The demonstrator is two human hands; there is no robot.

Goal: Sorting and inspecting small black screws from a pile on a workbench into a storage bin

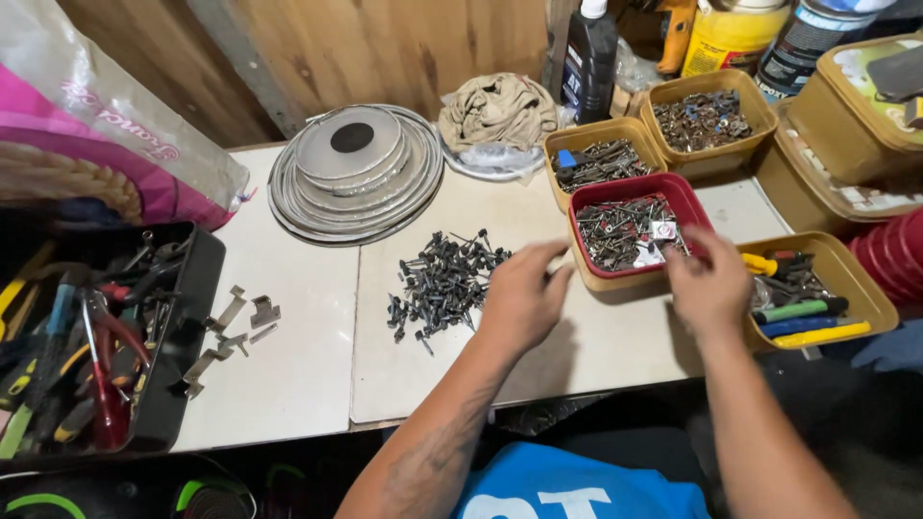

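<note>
Right hand (710, 284) grips the red tub (630, 231) of rivets while the left hand (522, 293) hovers released beside it (steadying the rim seems wise).

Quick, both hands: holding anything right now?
Left hand: fingers curled, beside the pile of dark screws; any grip cannot be told.
Right hand: on the red tray edge; grip cannot be told.

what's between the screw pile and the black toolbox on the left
In the head view, a few small flat metal brackets lie on the white table between the screw pile and the black toolbox.
</note>
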